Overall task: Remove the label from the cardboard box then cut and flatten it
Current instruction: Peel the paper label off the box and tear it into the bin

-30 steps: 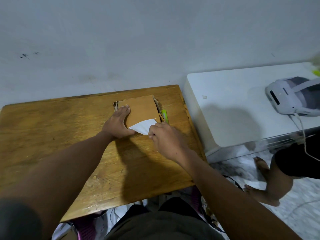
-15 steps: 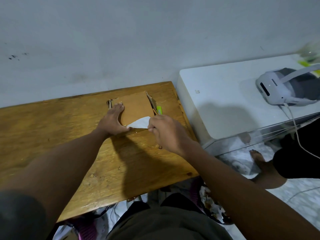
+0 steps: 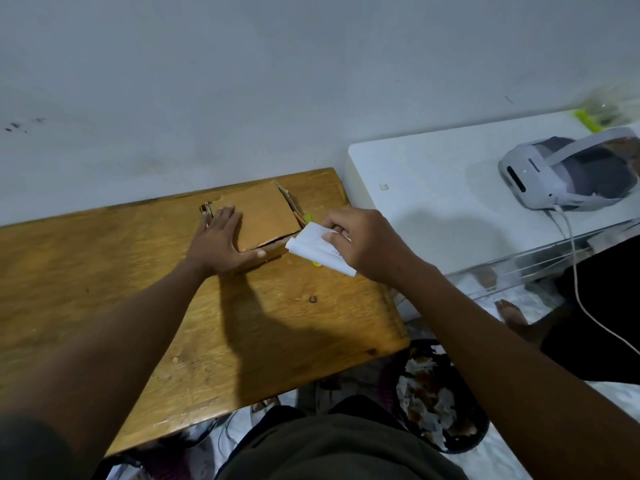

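A brown cardboard box lies at the far edge of the wooden table, its top bare. My left hand presses flat on the box's left and near side, fingers spread. My right hand is just right of the box and pinches a curled white label, which hangs free of the cardboard. A yellow-green tool, perhaps a cutter, lies by the box's right side, mostly hidden by the label and my right hand.
A white cabinet top stands right of the table with a white headset and its cable on it. A dark bin holding paper scraps sits on the floor under my right arm. Another person's foot is at the right.
My right hand has pulled the white label off the box's top and moved it right, clear of the cardboard. My left hand stays pressed on the box.
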